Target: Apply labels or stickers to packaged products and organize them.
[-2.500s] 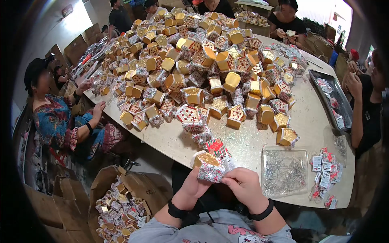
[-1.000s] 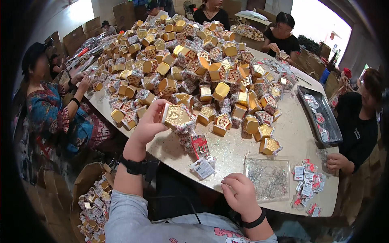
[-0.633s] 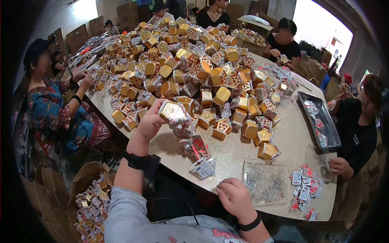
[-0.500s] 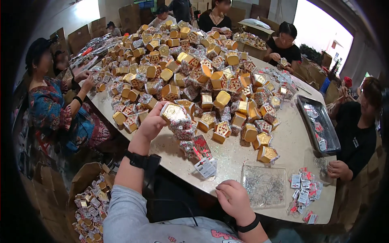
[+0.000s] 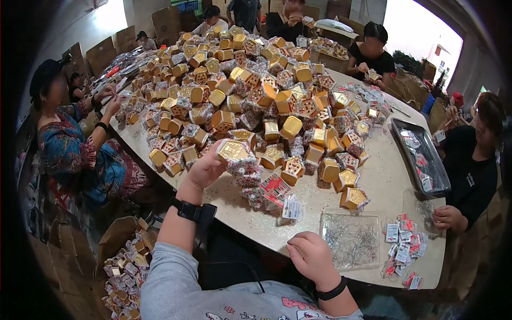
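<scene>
Crowded with gold and patterned boxes [image 5: 250, 90], the pale surface [image 5: 384, 181] fills the view, people seated around it. Left hand [image 5: 205, 169] has its grip clamped on a gold-topped wrapped box [image 5: 234, 154], held at the pile's near edge. Just right of that grip lie small red-and-white packets [image 5: 277, 192]. Right hand [image 5: 312, 258] rests loosely curled, holding nothing, beside a clear tray of wire pieces [image 5: 349, 240].

Big pale oval table [image 5: 394, 181] fills the room; cardboard boxes [image 5: 166, 22] stacked behind it at the wall, bright daylit opening [image 5: 426, 37] beyond its far right.
</scene>
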